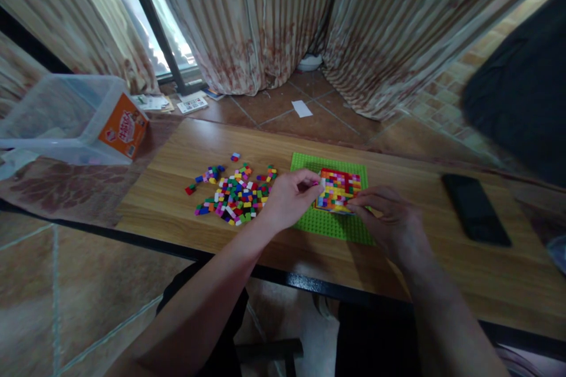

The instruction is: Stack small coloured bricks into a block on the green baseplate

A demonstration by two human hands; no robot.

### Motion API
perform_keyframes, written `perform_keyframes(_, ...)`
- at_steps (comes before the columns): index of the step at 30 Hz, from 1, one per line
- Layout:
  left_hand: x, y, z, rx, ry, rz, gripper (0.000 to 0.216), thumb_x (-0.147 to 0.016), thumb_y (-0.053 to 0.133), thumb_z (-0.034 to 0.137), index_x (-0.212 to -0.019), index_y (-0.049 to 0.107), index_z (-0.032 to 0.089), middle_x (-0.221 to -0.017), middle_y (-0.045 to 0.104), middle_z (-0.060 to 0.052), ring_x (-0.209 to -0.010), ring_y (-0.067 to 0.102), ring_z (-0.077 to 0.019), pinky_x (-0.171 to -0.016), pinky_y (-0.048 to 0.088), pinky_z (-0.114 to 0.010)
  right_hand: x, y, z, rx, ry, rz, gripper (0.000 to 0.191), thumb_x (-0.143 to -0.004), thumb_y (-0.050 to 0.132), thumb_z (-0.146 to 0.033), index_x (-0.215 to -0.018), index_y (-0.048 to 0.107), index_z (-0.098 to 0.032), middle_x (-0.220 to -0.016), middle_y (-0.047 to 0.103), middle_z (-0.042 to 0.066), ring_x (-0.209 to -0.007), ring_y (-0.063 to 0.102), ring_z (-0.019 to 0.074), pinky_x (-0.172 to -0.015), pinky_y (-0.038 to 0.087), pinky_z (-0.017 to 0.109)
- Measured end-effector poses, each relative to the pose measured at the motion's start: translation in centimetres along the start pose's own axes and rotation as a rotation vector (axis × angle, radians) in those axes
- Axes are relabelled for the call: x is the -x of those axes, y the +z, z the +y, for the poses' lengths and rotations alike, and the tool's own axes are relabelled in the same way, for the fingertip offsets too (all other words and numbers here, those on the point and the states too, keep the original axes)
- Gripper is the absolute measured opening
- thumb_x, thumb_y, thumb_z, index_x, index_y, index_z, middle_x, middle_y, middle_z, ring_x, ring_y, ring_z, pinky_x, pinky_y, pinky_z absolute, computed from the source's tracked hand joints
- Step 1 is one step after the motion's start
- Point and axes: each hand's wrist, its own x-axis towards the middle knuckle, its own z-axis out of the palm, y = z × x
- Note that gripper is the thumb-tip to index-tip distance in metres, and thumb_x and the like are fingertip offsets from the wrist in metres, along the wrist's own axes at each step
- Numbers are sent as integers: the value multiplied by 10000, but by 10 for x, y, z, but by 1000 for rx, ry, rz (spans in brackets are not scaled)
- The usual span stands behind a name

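On a green studded baseplate [309, 160] stands a block built of many coloured toy bricks [338, 188], with red along its far edge. My left hand [292, 197] is at the left side of this build, thumb and forefinger pinched together with a small pinkish bit showing at the tips, likely a toy brick. My right hand [391, 218] reaches in from the right, its fingers closed at the near right corner of the build. Whether it holds a brick there is hidden by the fingers. Loose toy bricks [241, 194] lie heaped left of my left hand.
The wooden table [163, 159] carries a black phone [475, 209] at the right. A clear plastic bin [66, 112] with an orange label stands beyond the table's left end. Curtains [265, 23] hang behind, and a dark rounded shape [522, 82] fills the upper right.
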Motion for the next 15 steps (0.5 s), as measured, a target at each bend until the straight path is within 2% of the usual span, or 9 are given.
perform_keyframes(12, 2, 0, -1, 93, -32, -39, 116, -857, 677, 196, -954, 721, 151, -848, 764, -49, -751, 689, -133, -703, 542, -260, 3, -2, 1, -38, 105, 12, 70, -872, 743, -330, -880, 769, -266, -922, 761, 24, -841, 725, 204, -767, 585, 353)
perform_keyframes(15, 3, 1, 2, 183, -63, -71, 124, -854, 680, 177, -970, 715, 149, -885, 774, -56, -783, 706, -141, -744, 558, -276, 1, -5, -5, -35, 127, 84, 97, -879, 738, -349, -889, 764, -256, -915, 766, 31, -846, 729, 208, -776, 594, 360)
